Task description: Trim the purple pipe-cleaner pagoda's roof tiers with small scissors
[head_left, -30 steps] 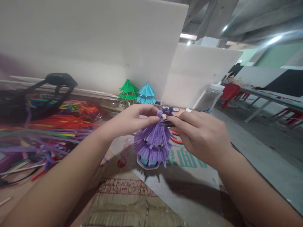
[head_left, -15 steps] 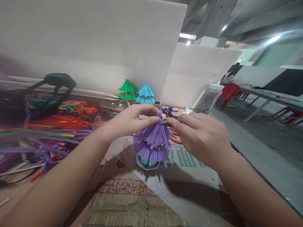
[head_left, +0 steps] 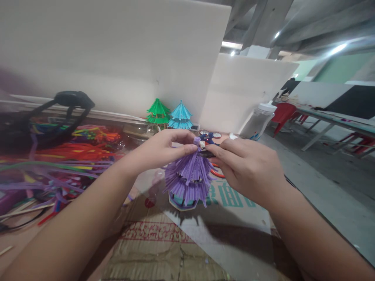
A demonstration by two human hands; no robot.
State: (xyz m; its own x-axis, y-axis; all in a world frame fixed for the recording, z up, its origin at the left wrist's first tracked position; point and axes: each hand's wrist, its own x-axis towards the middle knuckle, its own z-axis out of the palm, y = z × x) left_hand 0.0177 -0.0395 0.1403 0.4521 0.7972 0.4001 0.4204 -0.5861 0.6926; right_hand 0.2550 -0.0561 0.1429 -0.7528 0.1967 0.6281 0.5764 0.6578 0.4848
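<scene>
A purple pipe-cleaner pavilion (head_left: 189,171) with two fringed roof tiers stands upright on an octagonal base (head_left: 182,203). My left hand (head_left: 164,150) is closed at its peak, thumb and fingers pinching just under the small purple knob (head_left: 197,140). From the other side my right hand (head_left: 249,160) grips a thin dark tool (head_left: 206,154) that looks like tweezers. Its tip lies against the upper roof, close below the knob. My fingers hide most of the tool.
Loose coloured pipe cleaners (head_left: 79,152) pile up at left, near a black strap-like object (head_left: 73,99). Behind stand a green pavilion (head_left: 158,111) and a blue one (head_left: 181,115). A blue glue gun (head_left: 207,137), an orange handle (head_left: 217,171) and a clear bottle (head_left: 260,119) are beyond my right hand.
The dark tool in my right hand has shifted slightly and its angle against the roof differs. My left hand and the pavilion look nearly unmoved.
</scene>
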